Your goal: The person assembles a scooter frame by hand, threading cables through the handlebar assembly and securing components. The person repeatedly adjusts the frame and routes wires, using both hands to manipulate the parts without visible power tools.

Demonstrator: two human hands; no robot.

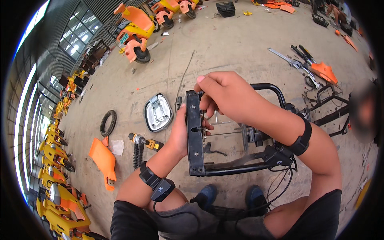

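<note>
A black metal scooter frame (pixel 240 168) stretches across in front of me, its flat drilled end bar (pixel 195 134) facing left. My left hand (pixel 182 134) is closed round that bar, thumb on the near-left side and fingertips showing behind it. Over the bar's upper end, my right hand (pixel 226 94) has its fingers curled and pressed together; whatever they hold is hidden. A brake lever (pixel 214 149) lies on the floor, seen through the frame's opening. Black straps with small corded boxes (pixel 163 189) sit on both forearms.
To the left lie an oval lamp-like housing (pixel 159 113), a tyre (pixel 108 123), a yellow power drill (pixel 152 144), a black coil spring (pixel 138 155) and an orange panel (pixel 103 160). Tools (pixel 300 60) lie at far right. Yellow scooters (pixel 138 30) stand beyond; another person (pixel 338 14) is at upper right.
</note>
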